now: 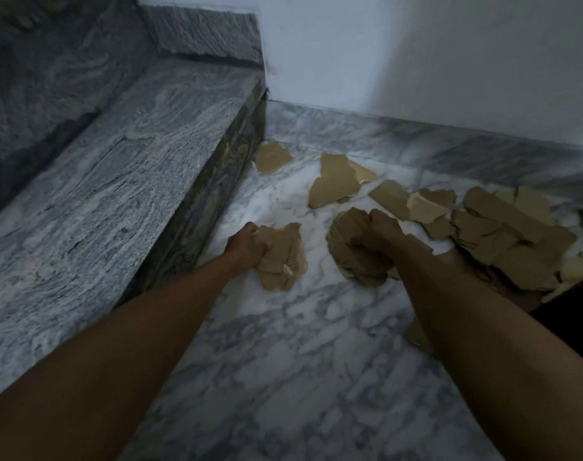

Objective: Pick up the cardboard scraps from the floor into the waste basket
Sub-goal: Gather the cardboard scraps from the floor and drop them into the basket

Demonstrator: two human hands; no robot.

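Both arms reached straight out, low over the marble floor [283,344]. The left hand [247,244] clutched a wad of cardboard scraps [282,257]; the right hand [380,229] gripped a thicker stack [350,247]. More loose scraps [503,234] lay heaped beside the right forearm, near the wall.

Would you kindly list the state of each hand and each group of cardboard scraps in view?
left hand: grips a cardboard bundle
right hand: grips a thick scrap stack
pile of scraps: loose on the floor, right side
two scraps near the step: lying flat, untouched
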